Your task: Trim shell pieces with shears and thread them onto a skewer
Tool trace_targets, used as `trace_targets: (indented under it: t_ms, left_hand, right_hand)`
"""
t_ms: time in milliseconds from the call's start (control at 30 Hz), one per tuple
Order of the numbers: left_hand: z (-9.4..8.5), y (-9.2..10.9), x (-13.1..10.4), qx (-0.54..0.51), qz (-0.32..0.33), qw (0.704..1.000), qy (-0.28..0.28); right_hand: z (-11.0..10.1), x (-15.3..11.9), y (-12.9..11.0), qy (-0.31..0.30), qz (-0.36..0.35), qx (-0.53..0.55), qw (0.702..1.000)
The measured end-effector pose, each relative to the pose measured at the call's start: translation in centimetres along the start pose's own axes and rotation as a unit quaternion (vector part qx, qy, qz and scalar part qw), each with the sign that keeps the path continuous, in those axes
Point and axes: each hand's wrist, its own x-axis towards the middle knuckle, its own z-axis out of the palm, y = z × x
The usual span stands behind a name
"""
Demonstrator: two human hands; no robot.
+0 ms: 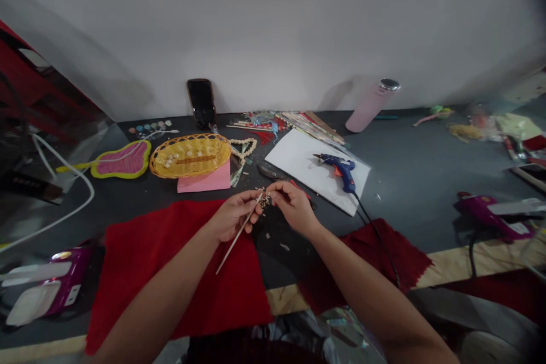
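My left hand [236, 216] is closed on a thin pale stick [232, 247], which slants from its fingertips down toward the front. At the upper end of the stick, my right hand [292, 205] has thumb and forefinger pinched together; what sits between them is too small to make out. A cluster of small pale bits, bead-like, [264, 200] shows between the two hands. Under my left hand and forearm lies a red cloth [170, 261]. Just behind my right hand is a tool with dark jaws [269, 172], its red handle partly hidden.
A yellow woven basket [191, 162] rests partly over a pink pad [207, 183]. A blue glue gun [339, 168] lies on a white sheet [294, 151], its cord running to the front edge. Along the wall stand a phone [202, 103] and a pink bottle [369, 108].
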Motion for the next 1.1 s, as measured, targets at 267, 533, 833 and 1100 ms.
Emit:
trace_targets:
  t_ms: [267,533,833,1100]
  left_hand:
    - [-0.1,0.0,0.0,0.007,-0.009,1.000,-0.001]
    - [-0.4,0.0,0.0,0.024,-0.016,0.999,-0.019]
    - [0.1,-0.2,0.2,0.039,0.001,0.999,0.017]
    - [0.5,-0.5,0.4,0.073,0.012,0.995,0.061]
  right_hand:
    - [0.5,-0.1,0.2,0.007,-0.027,-0.010,1.000]
    - [0.6,-0.1,0.4,-0.009,0.029,0.033,0.999]
    - [1.0,-0.1,0.2,-0.030,0.081,0.102,0.991]
    - [1.2,-0.2,0.2,-0.045,0.074,0.085,0.993]
